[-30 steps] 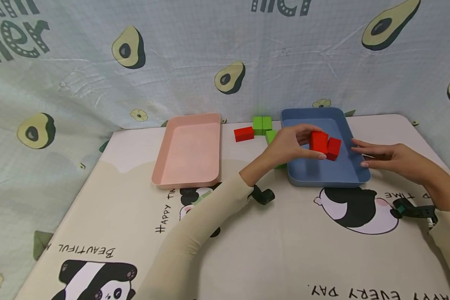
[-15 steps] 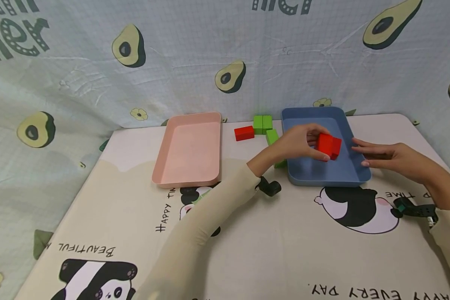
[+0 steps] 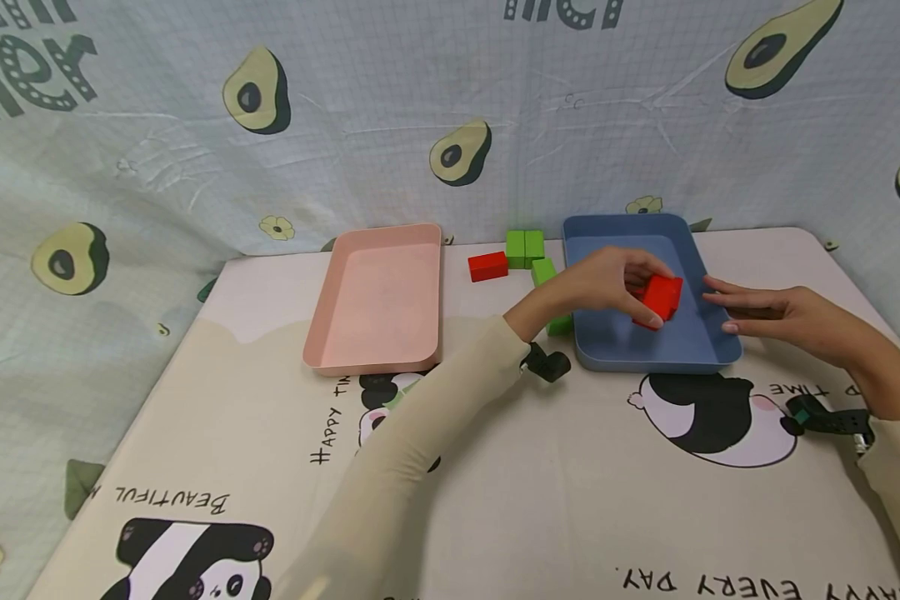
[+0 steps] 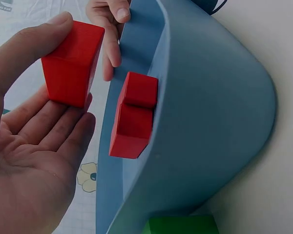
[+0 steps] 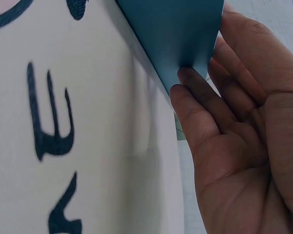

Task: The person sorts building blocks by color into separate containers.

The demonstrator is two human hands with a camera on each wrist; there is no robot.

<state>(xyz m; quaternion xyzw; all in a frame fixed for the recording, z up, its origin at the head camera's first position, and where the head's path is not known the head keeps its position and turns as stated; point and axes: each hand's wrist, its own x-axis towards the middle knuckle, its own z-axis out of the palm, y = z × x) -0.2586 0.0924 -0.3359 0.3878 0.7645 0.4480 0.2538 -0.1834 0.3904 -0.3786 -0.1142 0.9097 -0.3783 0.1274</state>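
My left hand point(image 3: 615, 279) pinches a red block point(image 4: 71, 63) between thumb and fingers, over the blue tray point(image 3: 656, 358). Two more red blocks point(image 4: 132, 129) sit side by side inside that tray in the left wrist view. From the head view they are mostly hidden behind the held block. At the tray's right side is my right hand point(image 3: 787, 315), its fingers extended with the tips against the wall. In the right wrist view, those fingertips touch the outside of the blue wall point(image 5: 180, 34).
Left of the blue tray lie several green blocks point(image 3: 524, 249) and another red block point(image 3: 488, 267). Farther left stands a pink tray point(image 3: 378, 296). The table has a printed cloth point(image 3: 510, 500), and a patterned sheet point(image 3: 360, 117) hangs behind it.
My left hand has moved right and slightly down with the red block, which now overlaps the red blocks in the tray from the head view. My right hand has stayed put.
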